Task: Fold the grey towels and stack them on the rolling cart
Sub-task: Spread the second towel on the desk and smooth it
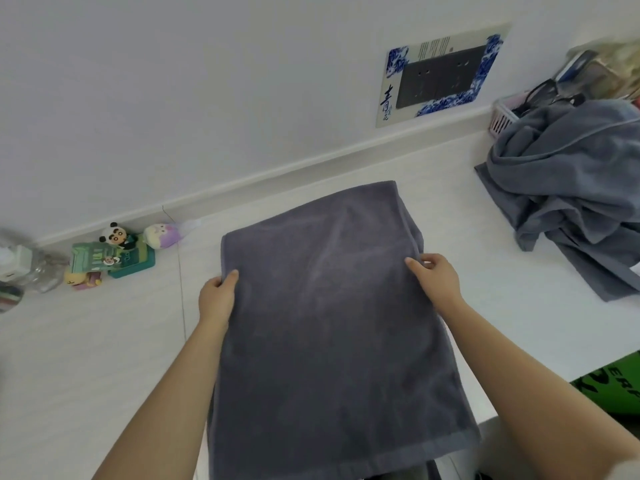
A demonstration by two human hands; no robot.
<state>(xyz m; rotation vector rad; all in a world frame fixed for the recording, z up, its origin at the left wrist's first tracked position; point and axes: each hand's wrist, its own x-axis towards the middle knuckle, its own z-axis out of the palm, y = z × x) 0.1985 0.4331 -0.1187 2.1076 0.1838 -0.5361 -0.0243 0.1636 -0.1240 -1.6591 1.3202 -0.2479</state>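
Observation:
A grey towel [325, 306] lies spread lengthwise on the white table [114, 348], its near end hanging over the front edge. My left hand [218, 297] pinches the towel's left edge, thumb on top. My right hand [434, 280] grips the right edge the same way, fingers curled under the cloth. A heap of unfolded grey towels [568, 188] sits at the right of the table. No rolling cart is in view.
Small toys and a green box [117, 254] stand by the wall at the left, beside a clear plastic bottle [31, 268]. A pink basket [502, 116] with dark items sits behind the towel heap. A black wall socket plate [440, 77] is above the table.

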